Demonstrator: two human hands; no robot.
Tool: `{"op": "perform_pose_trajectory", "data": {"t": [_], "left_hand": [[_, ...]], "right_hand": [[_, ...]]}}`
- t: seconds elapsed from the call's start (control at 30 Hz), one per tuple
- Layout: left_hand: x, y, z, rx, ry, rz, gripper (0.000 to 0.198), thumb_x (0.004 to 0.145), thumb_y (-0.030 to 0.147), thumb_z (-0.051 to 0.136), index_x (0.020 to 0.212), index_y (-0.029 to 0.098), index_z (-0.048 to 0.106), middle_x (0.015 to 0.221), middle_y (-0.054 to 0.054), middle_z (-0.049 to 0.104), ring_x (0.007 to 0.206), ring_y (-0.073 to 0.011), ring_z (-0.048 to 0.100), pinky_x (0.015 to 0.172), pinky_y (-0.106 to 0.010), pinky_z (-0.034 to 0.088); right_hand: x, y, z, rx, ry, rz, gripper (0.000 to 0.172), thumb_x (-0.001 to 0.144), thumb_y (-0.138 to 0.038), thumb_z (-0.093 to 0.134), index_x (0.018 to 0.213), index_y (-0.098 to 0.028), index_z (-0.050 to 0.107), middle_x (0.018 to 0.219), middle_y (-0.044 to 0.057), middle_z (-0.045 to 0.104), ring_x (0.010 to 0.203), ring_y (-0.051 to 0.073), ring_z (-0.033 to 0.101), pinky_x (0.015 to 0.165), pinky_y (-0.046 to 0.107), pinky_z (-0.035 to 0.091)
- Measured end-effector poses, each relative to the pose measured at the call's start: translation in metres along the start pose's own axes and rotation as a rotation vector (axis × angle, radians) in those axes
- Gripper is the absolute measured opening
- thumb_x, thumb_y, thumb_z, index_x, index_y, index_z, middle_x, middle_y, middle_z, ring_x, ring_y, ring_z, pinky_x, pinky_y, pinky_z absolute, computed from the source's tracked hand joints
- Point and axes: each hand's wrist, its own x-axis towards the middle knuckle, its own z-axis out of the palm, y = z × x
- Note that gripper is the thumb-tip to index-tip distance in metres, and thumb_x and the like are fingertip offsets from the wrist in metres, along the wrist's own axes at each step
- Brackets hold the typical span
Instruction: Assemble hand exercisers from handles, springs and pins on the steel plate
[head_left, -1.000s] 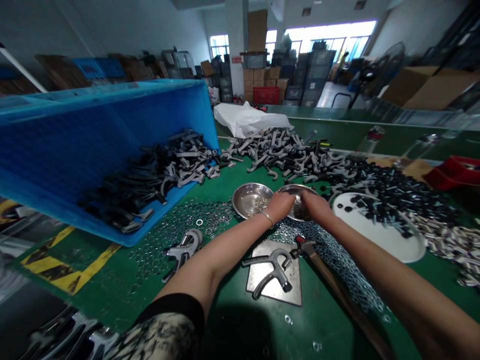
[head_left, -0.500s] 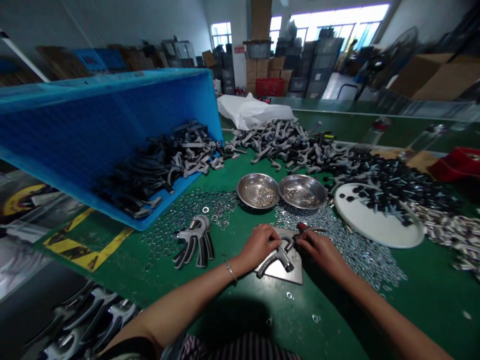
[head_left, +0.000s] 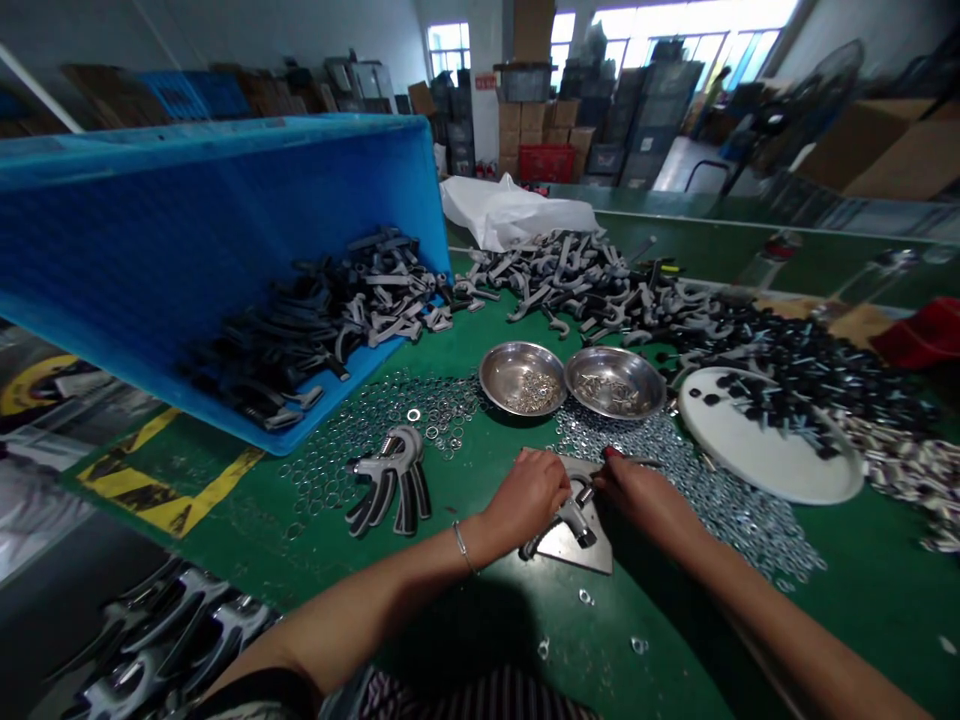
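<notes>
Two metal bowls stand ahead of me, small metal rings spread nearby.
I see a hammer crowding the right hand (what it grips, I cannot tell); the gray hand grip lies on a metal plate, its upper part clasped under the left hand.

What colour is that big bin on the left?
The bin is blue, shown best in the head view.

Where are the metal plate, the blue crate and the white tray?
Metal plate (head_left: pixel 562 548): head view, bare near part.
Blue crate (head_left: pixel 225 220): head view, inner wall.
White tray (head_left: pixel 752 452): head view, bare surface.
</notes>
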Motion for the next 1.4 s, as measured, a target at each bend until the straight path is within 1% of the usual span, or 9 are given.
{"op": "perform_pose_trajectory", "data": {"t": [0.17, 0.33, 0.43, 0.53, 0.7, 0.97, 1.1, 1.23, 1.4], "left_hand": [[-0.003, 0.001, -0.002, 0.241, -0.107, 0.198, 0.02, 0.099, 0.024, 0.048, 0.095, 0.014, 0.064, 0.096, -0.01, 0.065, 0.097, -0.0251, 0.057, 0.089, -0.038, 0.04], [-0.024, 0.008, -0.003, 0.327, -0.142, 0.25, 0.027, 0.1, 0.022, 0.043, 0.119, 0.01, 0.059, 0.121, -0.015, 0.063, 0.114, -0.0308, 0.054, 0.095, -0.045, 0.038], [-0.03, 0.013, -0.003, 0.362, -0.166, 0.226, 0.032, 0.1, 0.015, 0.038, 0.127, 0.008, 0.054, 0.132, -0.016, 0.059, 0.123, -0.0308, 0.05, 0.097, -0.046, 0.038], [-0.032, 0.014, -0.002, 0.344, -0.163, 0.168, 0.033, 0.1, 0.019, 0.04, 0.13, 0.012, 0.052, 0.133, -0.014, 0.058, 0.122, -0.0287, 0.05, 0.098, -0.044, 0.039], [-0.036, 0.011, -0.002, 0.198, -0.086, 0.037, 0.037, 0.096, 0.033, 0.055, 0.131, 0.021, 0.054, 0.136, -0.011, 0.054, 0.122, -0.0288, 0.049, 0.101, -0.044, 0.039], [-0.035, 0.009, -0.003, 0.113, -0.078, 0.04, 0.037, 0.094, 0.033, 0.058, 0.129, 0.021, 0.053, 0.127, -0.011, 0.06, 0.117, -0.0293, 0.052, 0.1, -0.045, 0.039], [-0.034, 0.005, 0.002, 0.056, -0.034, -0.011, 0.071, 0.089, 0.035, 0.065, 0.146, 0.012, 0.029, 0.133, -0.017, 0.056, 0.119, -0.0313, 0.051, 0.105, -0.047, 0.037], [-0.035, 0.004, 0.009, 0.057, -0.002, -0.059, 0.086, 0.088, 0.033, 0.065, 0.152, 0.011, 0.013, 0.131, -0.019, 0.057, 0.12, -0.033, 0.051, 0.107, -0.052, 0.034], [-0.029, 0.005, 0.004, -0.013, -0.037, -0.064, 0.079, 0.083, 0.03, 0.067, 0.149, 0.012, 0.028, 0.135, -0.02, 0.055, 0.123, -0.0368, 0.051, 0.105, -0.054, 0.037]], "right_hand": [[0.006, -0.015, -0.009, -0.159, -0.056, -0.052, 0.013, 0.091, -0.01, 0.052, 0.087, -0.017, 0.062, 0.089, 0.014, 0.074, 0.086, 0.026, 0.071, 0.073, 0.031, 0.046], [-0.024, 0.014, -0.022, -0.297, 0.042, 0.049, 0.024, 0.092, -0.041, 0.058, 0.1, -0.019, 0.059, 0.093, 0.015, 0.073, 0.084, 0.03, 0.069, 0.06, 0.033, 0.047], [-0.048, 0.044, -0.019, -0.334, 0.073, 0.147, 0.03, 0.09, -0.048, 0.055, 0.083, -0.02, 0.06, 0.082, 0.015, 0.069, 0.08, 0.032, 0.066, 0.057, 0.035, 0.044], [-0.063, 0.059, -0.014, -0.101, 0.088, 0.15, 0.034, 0.09, -0.052, 0.05, 0.075, -0.022, 0.056, 0.075, 0.012, 0.066, 0.073, 0.028, 0.064, 0.059, 0.036, 0.046], [-0.083, 0.036, -0.022, 0.429, 0.131, 0.184, 0.037, 0.093, -0.053, 0.045, 0.108, -0.022, 0.055, 0.083, 0.005, 0.071, 0.062, 0.021, 0.065, 0.056, 0.032, 0.049], [-0.093, -0.001, -0.025, 0.461, -0.004, 0.103, 0.036, 0.098, -0.051, 0.038, 0.103, -0.024, 0.061, 0.076, 0.004, 0.07, 0.066, 0.024, 0.067, 0.061, 0.033, 0.049], [-0.087, -0.019, -0.033, 0.486, 0.033, 0.094, 0.037, 0.1, -0.05, 0.033, 0.101, -0.025, 0.059, 0.079, 0.005, 0.07, 0.07, 0.023, 0.067, 0.066, 0.033, 0.049], [-0.075, -0.032, -0.027, 0.478, -0.114, 0.073, 0.037, 0.095, -0.055, 0.042, 0.09, -0.023, 0.06, 0.075, 0.006, 0.068, 0.067, 0.023, 0.065, 0.062, 0.033, 0.048], [-0.093, -0.012, -0.014, 0.993, -0.209, 0.406, 0.05, 0.093, -0.068, 0.036, 0.104, -0.024, 0.058, 0.064, -0.003, 0.059, 0.035, 0.011, 0.039, 0.034, 0.023, 0.029]]}}
